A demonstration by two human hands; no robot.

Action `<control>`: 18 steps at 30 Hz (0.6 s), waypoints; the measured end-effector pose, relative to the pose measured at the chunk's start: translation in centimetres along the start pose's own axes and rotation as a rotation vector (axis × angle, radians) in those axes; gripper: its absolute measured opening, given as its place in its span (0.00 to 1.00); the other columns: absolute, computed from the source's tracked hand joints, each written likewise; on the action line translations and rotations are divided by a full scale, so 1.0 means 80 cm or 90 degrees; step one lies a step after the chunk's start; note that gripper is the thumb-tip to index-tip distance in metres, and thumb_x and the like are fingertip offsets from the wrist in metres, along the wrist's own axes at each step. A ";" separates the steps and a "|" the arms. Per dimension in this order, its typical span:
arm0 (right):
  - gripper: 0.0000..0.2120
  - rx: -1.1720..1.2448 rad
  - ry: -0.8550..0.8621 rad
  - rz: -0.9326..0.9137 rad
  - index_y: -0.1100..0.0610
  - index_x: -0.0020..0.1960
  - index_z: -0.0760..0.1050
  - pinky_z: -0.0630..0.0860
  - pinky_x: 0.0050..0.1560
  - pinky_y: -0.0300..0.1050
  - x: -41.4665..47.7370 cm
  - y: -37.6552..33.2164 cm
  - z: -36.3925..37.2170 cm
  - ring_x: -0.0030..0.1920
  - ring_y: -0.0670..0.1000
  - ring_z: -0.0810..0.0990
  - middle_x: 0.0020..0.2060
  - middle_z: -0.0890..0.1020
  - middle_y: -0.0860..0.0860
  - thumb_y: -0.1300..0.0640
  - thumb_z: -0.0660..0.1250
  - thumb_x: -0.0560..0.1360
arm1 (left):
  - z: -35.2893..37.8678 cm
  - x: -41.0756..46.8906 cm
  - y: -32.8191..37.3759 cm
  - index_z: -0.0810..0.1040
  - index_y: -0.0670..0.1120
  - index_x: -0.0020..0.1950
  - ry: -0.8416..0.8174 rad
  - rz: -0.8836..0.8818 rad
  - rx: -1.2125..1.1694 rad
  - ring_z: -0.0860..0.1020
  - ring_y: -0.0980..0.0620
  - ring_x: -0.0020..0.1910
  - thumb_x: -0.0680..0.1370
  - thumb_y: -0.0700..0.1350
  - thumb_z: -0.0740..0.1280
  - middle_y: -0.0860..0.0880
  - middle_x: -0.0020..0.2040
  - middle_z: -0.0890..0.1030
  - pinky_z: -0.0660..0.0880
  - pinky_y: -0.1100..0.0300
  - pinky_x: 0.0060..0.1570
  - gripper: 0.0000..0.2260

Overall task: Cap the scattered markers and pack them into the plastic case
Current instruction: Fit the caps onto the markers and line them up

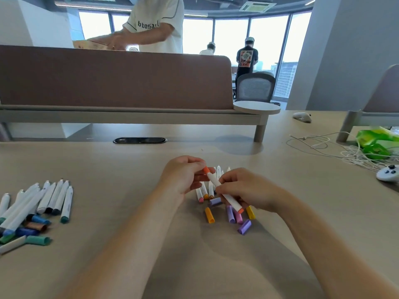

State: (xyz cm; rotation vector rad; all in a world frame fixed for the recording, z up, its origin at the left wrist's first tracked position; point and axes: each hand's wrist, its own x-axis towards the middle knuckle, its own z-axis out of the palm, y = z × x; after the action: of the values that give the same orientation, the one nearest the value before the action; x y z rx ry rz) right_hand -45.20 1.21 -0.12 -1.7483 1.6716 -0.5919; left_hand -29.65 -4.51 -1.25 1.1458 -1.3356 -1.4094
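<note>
Orange cap [206, 170] pinched in left hand [183, 175], meeting the tip of the white marker [224, 194] gripped by right hand [244, 190]. Could go on crooked if off-axis, or slip down among loose caps [231, 216] just beneath. Both forearms angled inward, wrists raised over the desk [108, 169]. More markers [43, 203] well left. No plastic case in view.

Smooth white plastic marker barrels [54, 197] at nine o'clock and glossy plastic caps [245, 226] at centre lie on a matt, pale wood-look surface [121, 173], with a felt-like brown cloth divider [112, 80] at twelve o'clock.
</note>
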 end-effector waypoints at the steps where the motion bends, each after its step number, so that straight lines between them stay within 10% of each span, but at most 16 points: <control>1: 0.11 -0.003 0.010 -0.001 0.57 0.46 0.81 0.75 0.36 0.37 0.001 0.000 0.000 0.31 0.45 0.77 0.39 0.82 0.55 0.52 0.64 0.79 | 0.002 -0.001 -0.001 0.76 0.43 0.52 0.001 0.004 0.017 0.85 0.49 0.43 0.81 0.41 0.63 0.47 0.42 0.87 0.77 0.55 0.44 0.04; 8: 0.11 -0.093 0.094 -0.022 0.50 0.44 0.81 0.70 0.38 0.38 0.003 0.001 -0.002 0.33 0.45 0.74 0.36 0.81 0.47 0.49 0.63 0.81 | 0.013 -0.002 -0.006 0.78 0.44 0.53 0.040 0.052 0.022 0.85 0.49 0.42 0.81 0.40 0.63 0.46 0.46 0.86 0.78 0.54 0.42 0.05; 14: 0.10 -0.128 0.230 0.057 0.54 0.46 0.81 0.69 0.33 0.37 0.021 0.018 -0.020 0.33 0.45 0.76 0.36 0.81 0.48 0.49 0.65 0.79 | 0.036 -0.012 -0.005 0.67 0.54 0.75 0.006 0.126 0.234 0.80 0.52 0.52 0.81 0.46 0.62 0.51 0.61 0.79 0.78 0.58 0.49 0.21; 18: 0.08 -0.199 0.265 0.166 0.56 0.43 0.80 0.71 0.31 0.38 0.038 0.045 -0.016 0.32 0.47 0.78 0.34 0.81 0.51 0.52 0.67 0.76 | 0.030 -0.012 -0.002 0.78 0.50 0.60 0.005 0.146 0.285 0.80 0.52 0.47 0.81 0.45 0.61 0.53 0.50 0.83 0.77 0.60 0.43 0.10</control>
State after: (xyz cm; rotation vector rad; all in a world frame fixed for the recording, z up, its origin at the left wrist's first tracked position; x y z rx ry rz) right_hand -48.34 -1.94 -2.14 -1.6486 2.3478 -0.6293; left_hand -31.79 -3.04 -1.38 1.2291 -1.7713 -0.9644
